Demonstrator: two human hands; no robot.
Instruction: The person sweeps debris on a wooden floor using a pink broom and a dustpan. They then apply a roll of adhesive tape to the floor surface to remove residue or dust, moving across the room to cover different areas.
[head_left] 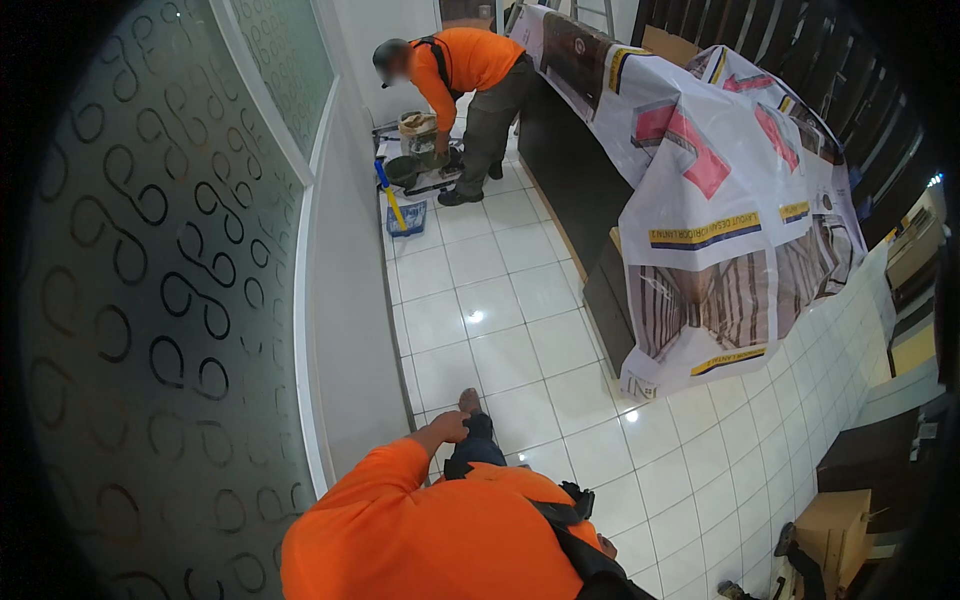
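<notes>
My left hand point(449, 428) hangs beside my dark trouser leg point(480, 440), with its fingers loosely curled and no object showing in it. A bare foot point(469, 400) stands on the white tiles just beyond. Only a sliver of my right hand point(607, 546) shows past my orange top point(450, 530); its fingers are hidden. Farther ahead, a co-worker in an orange top point(475, 70) bends down, reaching toward a dark bowl point(403, 171) and a bucket point(418, 132) on the floor.
A blue dustpan-like tool point(407, 220) with a yellow handle leans by the left wall. Frosted glass point(190, 300) runs along my left. To the right, a printed sheet point(700, 230) drapes over a long dark counter point(570, 140). A cardboard box point(835, 530) stands at lower right.
</notes>
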